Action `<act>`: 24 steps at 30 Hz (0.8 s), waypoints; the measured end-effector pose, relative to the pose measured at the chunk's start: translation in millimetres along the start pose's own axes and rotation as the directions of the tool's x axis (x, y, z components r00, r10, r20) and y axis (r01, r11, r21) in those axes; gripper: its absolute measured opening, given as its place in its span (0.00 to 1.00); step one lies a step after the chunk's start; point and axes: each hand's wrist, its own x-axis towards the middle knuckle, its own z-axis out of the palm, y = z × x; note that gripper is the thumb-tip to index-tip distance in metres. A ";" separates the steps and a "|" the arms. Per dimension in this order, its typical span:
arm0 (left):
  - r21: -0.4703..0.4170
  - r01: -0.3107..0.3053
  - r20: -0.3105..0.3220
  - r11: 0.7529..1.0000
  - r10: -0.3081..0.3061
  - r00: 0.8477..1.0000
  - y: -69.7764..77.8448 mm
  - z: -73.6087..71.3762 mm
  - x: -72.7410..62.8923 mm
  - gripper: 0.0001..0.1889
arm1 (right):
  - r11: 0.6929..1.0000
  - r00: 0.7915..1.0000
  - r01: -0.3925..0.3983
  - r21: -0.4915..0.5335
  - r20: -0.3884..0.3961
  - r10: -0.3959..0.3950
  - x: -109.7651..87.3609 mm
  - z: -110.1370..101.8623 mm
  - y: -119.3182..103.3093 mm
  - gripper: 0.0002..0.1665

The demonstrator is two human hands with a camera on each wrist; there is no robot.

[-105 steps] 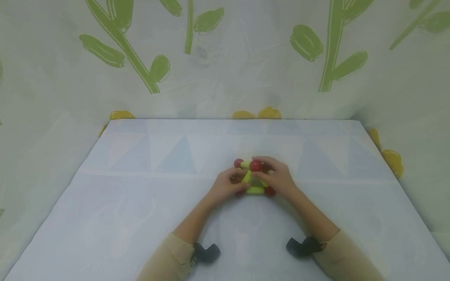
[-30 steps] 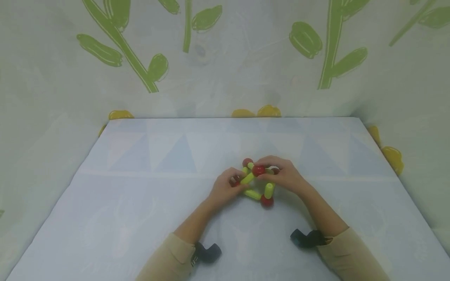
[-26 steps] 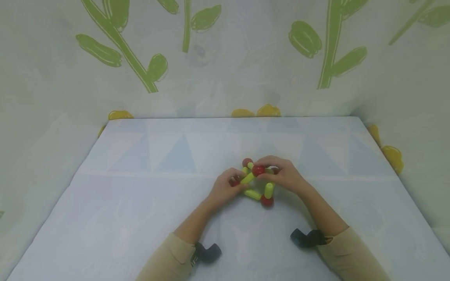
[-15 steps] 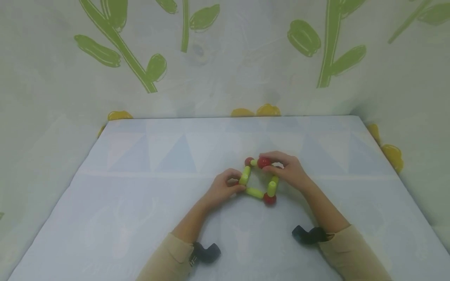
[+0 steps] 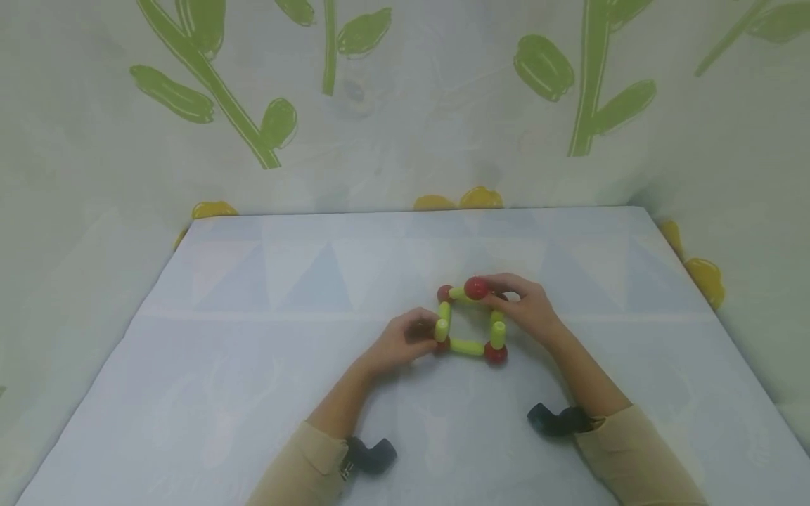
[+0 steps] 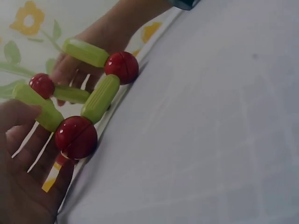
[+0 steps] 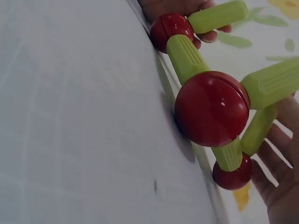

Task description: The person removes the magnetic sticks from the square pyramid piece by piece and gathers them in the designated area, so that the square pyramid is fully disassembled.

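Note:
A frame of red balls and yellow-green rods stands on the table, like a magnetic building set. Its base is a square, with a front right ball [image 5: 496,353] and a back left ball [image 5: 445,294]. My right hand [image 5: 526,303] pinches a raised red ball [image 5: 476,288] above the back side. Around the front left corner my left hand [image 5: 399,341] holds a standing rod [image 6: 37,107], its thumb against it. Another standing rod [image 7: 273,84] rises from the front right ball, its top end bare. My right hand partly hides the back right corner.
The white table [image 5: 221,393] carries a pale triangle pattern. Its far edge meets a leaf-printed cloth backdrop [image 5: 380,140]. Black wrist cameras [image 5: 372,455] sit at both sleeve cuffs.
My right hand has carried the raised ball right and backward, away from the front left standing rod. That rod's top end now shows bare, and the frame has turned slightly, with its front side level.

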 end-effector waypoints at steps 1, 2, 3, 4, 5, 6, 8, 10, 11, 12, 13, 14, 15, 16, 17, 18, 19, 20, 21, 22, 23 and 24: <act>0.000 -0.008 0.006 1.000 0.008 1.000 0.8 -1.1 -0.2 0.18 | 1.000 1.000 -0.009 -0.003 0.000 0.009 -0.3 -0.5 2.2 0.22; -0.009 -0.010 0.009 1.000 0.010 1.000 2.5 -2.1 -0.3 0.18 | 1.000 1.000 -0.020 -0.004 0.000 0.020 -0.8 -1.0 3.3 0.21; -0.023 -0.012 0.004 1.000 0.012 1.000 4.0 -2.7 0.3 0.19 | 1.000 1.000 -0.030 -0.006 0.002 0.030 -1.1 -1.5 4.3 0.21; -0.035 -0.006 -0.006 0.999 0.006 1.000 5.5 -3.2 1.6 0.19 | 0.999 0.999 -0.041 -0.006 0.003 0.041 -1.4 -2.0 5.5 0.21; -0.038 -0.006 -0.025 0.999 0.005 1.000 6.2 -3.4 3.7 0.18 | 0.999 0.999 -0.049 -0.005 0.005 0.049 -1.6 -2.6 6.6 0.20; -0.039 -0.003 -0.043 0.999 0.001 0.999 7.3 -3.3 6.4 0.18 | 0.999 0.999 -0.053 -0.006 0.006 0.053 -1.7 -3.1 7.4 0.20; -0.031 0.007 -0.074 0.999 -0.010 0.997 9.5 -2.6 14.0 0.17 | 0.999 0.999 -0.054 -0.010 0.006 0.054 -1.6 -4.0 9.0 0.19; 0.007 -0.021 -0.098 1.000 0.021 0.995 9.9 -2.0 24.4 0.16 | 0.999 0.999 -0.044 -0.012 0.003 0.044 -1.3 -4.5 11.3 0.18; 0.027 -0.040 -0.104 0.999 0.043 0.994 10.0 -2.0 29.9 0.16 | 1.000 1.000 -0.028 -0.008 0.001 0.028 -1.2 -4.5 11.9 0.18; 0.041 -0.056 -0.105 0.998 0.060 0.993 10.7 -2.2 35.2 0.16 | 1.000 1.000 -0.013 -0.002 -0.001 0.013 -1.1 -4.3 12.1 0.17; 0.053 -0.065 -0.102 0.997 0.070 0.992 15.5 -2.5 39.5 0.17 | 1.000 1.000 0.001 0.007 -0.003 -0.001 -1.1 -3.9 12.6 0.17; 0.067 -0.069 -0.102 0.995 0.075 0.992 17.0 -2.7 44.7 0.17 | 1.000 1.000 0.019 0.014 -0.006 -0.018 -1.0 -3.5 12.6 0.16; 0.076 -0.073 -0.102 0.994 0.081 0.991 18.0 -2.8 49.6 0.18 | 0.999 0.999 0.038 0.024 -0.007 -0.038 -1.1 -3.0 12.9 0.16; 0.082 -0.075 -0.095 0.994 0.083 0.992 19.2 -2.9 54.1 0.19 | 0.998 0.998 0.057 0.032 -0.010 -0.057 -1.0 -2.5 13.6 0.16; 0.085 -0.070 -0.086 0.994 0.078 0.993 20.5 -2.6 58.3 0.19 | 0.997 0.998 0.070 0.039 -0.012 -0.069 -1.0 -2.1 14.2 0.16; 0.089 -0.067 -0.075 0.994 0.074 0.994 21.6 -1.9 62.4 0.20 | 0.996 0.997 0.078 0.039 -0.015 -0.077 -1.0 -1.8 15.2 0.16; 0.093 -0.067 -0.061 0.993 0.073 0.996 22.9 -1.0 66.3 0.21 | 0.996 0.996 0.087 0.037 -0.019 -0.086 -0.9 -1.6 16.5 0.16; 0.103 -0.083 -0.051 0.991 0.089 0.995 19.3 0.0 71.2 0.22 | 0.995 0.995 0.100 0.027 -0.023 -0.099 -0.9 -1.4 17.5 0.16; 0.109 -0.109 -0.037 0.988 0.113 0.993 19.5 1.0 74.5 0.22 | 0.994 0.994 0.111 0.019 -0.025 -0.110 -0.9 -1.5 18.8 0.16; 0.117 -0.134 -0.022 0.984 0.138 0.990 19.9 2.0 77.7 0.23 | 0.992 0.992 0.127 0.002 -0.028 -0.127 -0.8 -1.4 19.6 0.16; 0.130 -0.151 -0.013 0.980 0.154 0.988 20.4 3.1 80.4 0.23 | 0.990 0.989 0.141 -0.014 -0.030 -0.142 -0.7 -1.3 19.9 0.16; 0.139 -0.167 -0.007 0.976 0.169 0.986 20.6 4.1 82.9 0.23 | 0.987 0.987 0.157 -0.032 -0.034 -0.158 -0.7 -1.2 20.1 0.17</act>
